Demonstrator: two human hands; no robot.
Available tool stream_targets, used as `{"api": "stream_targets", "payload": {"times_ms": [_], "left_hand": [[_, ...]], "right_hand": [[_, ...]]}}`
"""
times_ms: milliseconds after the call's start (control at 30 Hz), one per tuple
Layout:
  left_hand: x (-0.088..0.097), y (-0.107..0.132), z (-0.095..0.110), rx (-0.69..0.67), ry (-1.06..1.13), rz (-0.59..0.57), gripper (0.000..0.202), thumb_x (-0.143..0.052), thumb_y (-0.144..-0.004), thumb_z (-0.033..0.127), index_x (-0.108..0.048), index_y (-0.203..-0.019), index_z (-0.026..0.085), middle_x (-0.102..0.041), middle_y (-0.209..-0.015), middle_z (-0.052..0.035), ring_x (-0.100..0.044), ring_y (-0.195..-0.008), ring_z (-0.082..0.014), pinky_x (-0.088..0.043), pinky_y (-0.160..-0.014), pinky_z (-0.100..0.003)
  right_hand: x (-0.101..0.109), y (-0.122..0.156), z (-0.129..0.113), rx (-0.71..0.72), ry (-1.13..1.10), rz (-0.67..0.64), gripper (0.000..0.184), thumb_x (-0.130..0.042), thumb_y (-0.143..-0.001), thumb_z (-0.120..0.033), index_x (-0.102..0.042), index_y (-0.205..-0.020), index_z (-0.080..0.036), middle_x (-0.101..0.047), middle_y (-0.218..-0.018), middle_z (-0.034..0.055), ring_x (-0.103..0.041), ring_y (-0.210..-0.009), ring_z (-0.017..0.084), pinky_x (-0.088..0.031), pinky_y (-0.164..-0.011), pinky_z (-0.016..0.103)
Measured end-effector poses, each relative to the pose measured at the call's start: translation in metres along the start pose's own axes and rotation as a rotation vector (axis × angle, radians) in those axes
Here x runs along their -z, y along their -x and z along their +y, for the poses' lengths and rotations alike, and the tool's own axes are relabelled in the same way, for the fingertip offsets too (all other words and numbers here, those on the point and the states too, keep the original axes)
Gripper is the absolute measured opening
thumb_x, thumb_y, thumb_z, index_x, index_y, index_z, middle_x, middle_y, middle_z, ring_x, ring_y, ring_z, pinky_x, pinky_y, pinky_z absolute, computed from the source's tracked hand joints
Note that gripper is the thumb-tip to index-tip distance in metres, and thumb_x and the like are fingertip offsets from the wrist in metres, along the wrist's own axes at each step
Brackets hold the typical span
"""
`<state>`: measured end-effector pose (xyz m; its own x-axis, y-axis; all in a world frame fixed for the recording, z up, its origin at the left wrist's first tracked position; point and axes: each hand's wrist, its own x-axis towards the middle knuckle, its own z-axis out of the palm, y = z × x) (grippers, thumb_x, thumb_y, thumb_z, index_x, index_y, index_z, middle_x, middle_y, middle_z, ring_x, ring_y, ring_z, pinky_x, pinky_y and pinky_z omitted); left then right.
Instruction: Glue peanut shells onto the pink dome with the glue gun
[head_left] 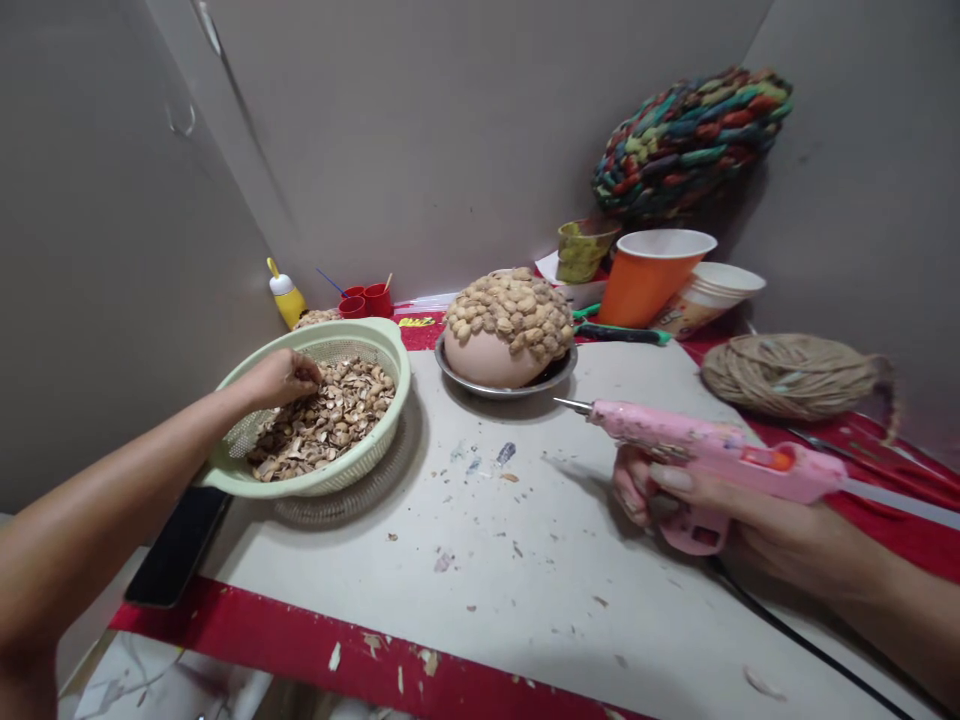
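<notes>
My right hand is wrapped round the handle of a pink glue gun, whose metal nozzle points left above the table. A glue stick juts from its back end. My left hand reaches into a pale green plastic colander full of broken nut shells. Its fingers are pinched together at the shells, and what they hold, if anything, is hidden. Between the hands, a rounded beige form sits in a shallow metal dish. Peanut-like shells cover its upper part.
A black phone lies partly under the colander. Behind stand red cups, a yellow bottle, an orange paper cup and a multicoloured bumpy object. Twine lies at right. The gun's black cord crosses the table.
</notes>
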<state>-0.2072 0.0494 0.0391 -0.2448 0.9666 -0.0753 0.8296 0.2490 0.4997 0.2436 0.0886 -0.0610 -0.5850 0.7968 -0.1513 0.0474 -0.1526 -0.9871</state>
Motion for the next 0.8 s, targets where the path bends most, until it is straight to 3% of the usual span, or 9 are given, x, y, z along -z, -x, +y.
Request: {"api": "stream_targets", "payload": {"times_ms": [100,200,333,433,600,700,800], "left_hand": [[0.004,0.004,0.004,0.001,0.096,0.031,0.021,-0.078,-0.055,0.039,-0.071,-0.064,0.021,-0.069,-0.061,-0.0012,-0.059,-0.060,-0.0177,-0.047,-0.060,-0.030],[0.011,0.012,0.013,0.015,0.291,0.098,0.029,-0.081,-0.059,0.041,-0.069,-0.072,0.018,-0.073,-0.070,-0.0050,-0.066,-0.065,-0.0182,-0.055,-0.066,-0.033],[0.007,0.032,0.042,0.022,0.645,0.156,0.030,-0.088,-0.054,0.028,-0.070,-0.074,0.015,-0.071,-0.069,-0.0047,-0.066,-0.062,-0.0146,-0.055,-0.060,-0.027],[-0.013,0.055,0.075,-0.075,0.750,0.093,0.021,-0.087,-0.061,0.025,-0.071,-0.071,0.016,-0.069,-0.065,-0.0040,-0.062,-0.054,-0.0126,-0.048,-0.048,-0.023],[-0.057,0.081,0.127,-0.275,0.778,-0.117,0.012,-0.084,-0.068,0.025,-0.076,-0.075,0.020,-0.069,-0.065,-0.0037,-0.063,-0.054,-0.0147,-0.051,-0.047,-0.025],[-0.074,0.076,0.145,-0.262,0.804,-0.180,0.012,-0.084,-0.068,0.025,-0.075,-0.074,0.019,-0.068,-0.065,-0.0026,-0.062,-0.053,-0.0132,-0.051,-0.048,-0.023],[-0.086,0.065,0.154,-0.151,0.835,-0.210,0.017,-0.085,-0.068,0.025,-0.072,-0.075,0.017,-0.070,-0.070,-0.0020,-0.066,-0.058,-0.0130,-0.050,-0.049,-0.021]], "right_hand": [[-0.001,0.001,0.000,-0.018,-0.021,0.014,0.048,-0.078,-0.066,-0.068,-0.065,-0.076,-0.023,-0.058,-0.067,0.0066,-0.052,-0.061,0.020,-0.032,-0.046,0.030],[-0.001,0.002,0.001,-0.001,-0.036,0.004,0.047,-0.076,-0.070,-0.066,-0.065,-0.072,-0.020,-0.058,-0.068,0.0064,-0.053,-0.063,0.019,-0.035,-0.049,0.030],[-0.003,0.002,0.002,0.062,-0.038,-0.009,0.044,-0.077,-0.073,-0.062,-0.065,-0.071,-0.019,-0.060,-0.069,0.0058,-0.054,-0.063,0.017,-0.039,-0.052,0.028],[-0.005,0.004,0.000,0.144,-0.044,0.060,0.041,-0.080,-0.072,-0.056,-0.064,-0.079,-0.019,-0.058,-0.068,0.0030,-0.050,-0.058,0.014,-0.032,-0.046,0.024],[-0.007,0.013,-0.008,0.342,0.152,0.078,0.037,-0.071,-0.082,-0.053,-0.064,-0.074,-0.017,-0.056,-0.063,0.0006,-0.044,-0.052,0.010,-0.035,-0.048,0.024],[-0.009,0.016,-0.013,0.386,0.167,0.049,0.033,-0.072,-0.083,-0.047,-0.063,-0.073,-0.017,-0.058,-0.064,0.0007,-0.046,-0.053,0.009,-0.035,-0.046,0.023],[-0.011,0.016,-0.014,0.396,0.151,-0.004,0.031,-0.072,-0.083,-0.043,-0.063,-0.073,-0.016,-0.059,-0.066,0.0014,-0.048,-0.055,0.009,-0.034,-0.045,0.021]]}}
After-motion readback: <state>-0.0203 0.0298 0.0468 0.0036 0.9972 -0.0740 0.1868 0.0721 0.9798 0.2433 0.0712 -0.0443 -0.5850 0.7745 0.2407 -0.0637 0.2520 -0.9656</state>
